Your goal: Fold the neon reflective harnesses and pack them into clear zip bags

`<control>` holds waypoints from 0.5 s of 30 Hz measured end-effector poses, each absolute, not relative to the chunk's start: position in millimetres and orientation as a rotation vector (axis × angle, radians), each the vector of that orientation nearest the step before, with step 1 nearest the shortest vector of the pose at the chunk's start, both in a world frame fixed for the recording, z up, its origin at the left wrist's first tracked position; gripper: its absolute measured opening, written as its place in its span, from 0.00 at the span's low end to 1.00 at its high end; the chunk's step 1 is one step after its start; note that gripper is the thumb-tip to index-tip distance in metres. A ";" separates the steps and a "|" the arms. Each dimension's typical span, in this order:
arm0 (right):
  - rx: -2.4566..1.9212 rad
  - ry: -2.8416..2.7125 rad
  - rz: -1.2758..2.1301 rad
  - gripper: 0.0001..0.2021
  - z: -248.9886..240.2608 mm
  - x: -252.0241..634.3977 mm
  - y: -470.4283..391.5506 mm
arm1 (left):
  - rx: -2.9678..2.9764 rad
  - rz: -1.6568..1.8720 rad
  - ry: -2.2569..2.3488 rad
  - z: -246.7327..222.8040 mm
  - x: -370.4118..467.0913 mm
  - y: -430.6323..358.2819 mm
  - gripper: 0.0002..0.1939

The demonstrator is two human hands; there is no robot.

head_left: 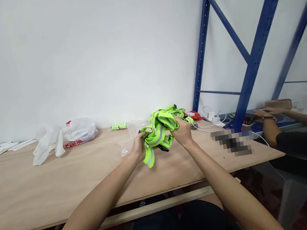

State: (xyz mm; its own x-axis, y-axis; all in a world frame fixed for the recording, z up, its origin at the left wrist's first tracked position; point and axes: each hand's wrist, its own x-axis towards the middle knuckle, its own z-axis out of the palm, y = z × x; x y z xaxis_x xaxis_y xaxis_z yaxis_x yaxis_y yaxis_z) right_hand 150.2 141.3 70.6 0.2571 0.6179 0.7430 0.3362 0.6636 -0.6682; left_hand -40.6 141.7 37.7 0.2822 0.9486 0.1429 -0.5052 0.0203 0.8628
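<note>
A tangled bundle of neon yellow-green reflective straps (160, 132) with grey stripes hangs between my two hands above the wooden table. My left hand (139, 147) is closed on its left side, and one strap end dangles just beside the fingers. On the right, my right hand (182, 131) grips the gathered loops. A black buckle (163, 148) shows at the bottom of the bundle. More straps of the same colour (180, 111) lie behind my right hand; whether they join the held bundle I cannot tell. Clear plastic bags (125, 148) rest by my left hand.
A small packed strap roll (119, 126) lies near the wall. White plastic bags (79, 131) and white sheets (3, 148) sit at left. Cables, a red item (196, 115) and a blue metal frame (248, 75) stand right, where another person's arm (271, 126) is at work.
</note>
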 end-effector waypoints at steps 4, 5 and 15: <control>-1.201 -1.846 -0.151 0.15 52.1 137.1 134.8 | 1.126 1.311 0.523 38.2 -34.8 130.9 0.28; -1.239 -1.910 -0.198 0.15 47.8 132.1 134.8 | 1.181 1.319 0.519 37.1 -32.6 128.5 0.31; -1.143 -2.086 -0.074 0.17 18.2 118.1 131.0 | 1.632 1.128 0.709 9.6 -37.4 138.8 0.31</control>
State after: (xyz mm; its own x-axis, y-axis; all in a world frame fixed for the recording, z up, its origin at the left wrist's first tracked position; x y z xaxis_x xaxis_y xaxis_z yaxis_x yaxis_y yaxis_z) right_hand 118.1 131.0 18.2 -0.3259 0.7041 0.6309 0.7469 0.6009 -0.2848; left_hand -37.4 138.8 9.6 0.3962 0.8539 0.3374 -0.0665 -0.3398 0.9381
